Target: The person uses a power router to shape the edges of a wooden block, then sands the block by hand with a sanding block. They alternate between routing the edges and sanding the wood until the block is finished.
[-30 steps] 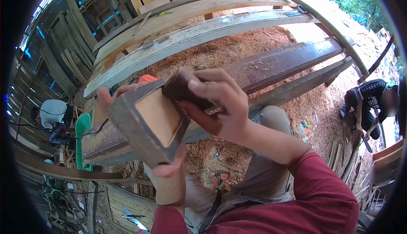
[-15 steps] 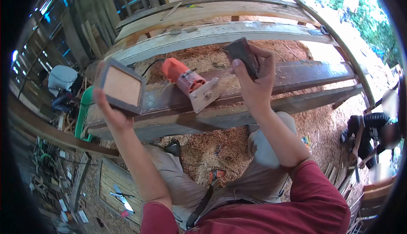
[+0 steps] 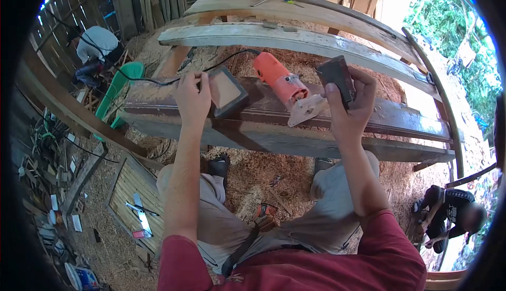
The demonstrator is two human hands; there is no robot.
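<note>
My left hand (image 3: 192,96) is at the left edge of a small square panel (image 3: 225,92) with a dark border and a light wood face. Its fingers are curled by that edge, and the panel is tilted above the brown beam (image 3: 174,100). A dark brown rectangular block (image 3: 336,79) is gripped upright in my right hand (image 3: 356,106), thumb across its near face. Between my hands, an orange trim router (image 3: 276,75) with a clear base plate (image 3: 305,111) rests on its side on the beam. Its black cable (image 3: 229,59) runs left behind my left hand.
Long planks (image 3: 300,41) stretch across behind the beam. Shavings (image 3: 258,172) cover the ground. One person crouches at far left by a green basin (image 3: 124,80); another bends at lower right. Tools lie on a slatted panel (image 3: 129,185) at lower left.
The panel has come nearer the router and sits flatter, with my left hand now at its left edge rather than beneath it. My right hand still holds the block. The view has shifted.
</note>
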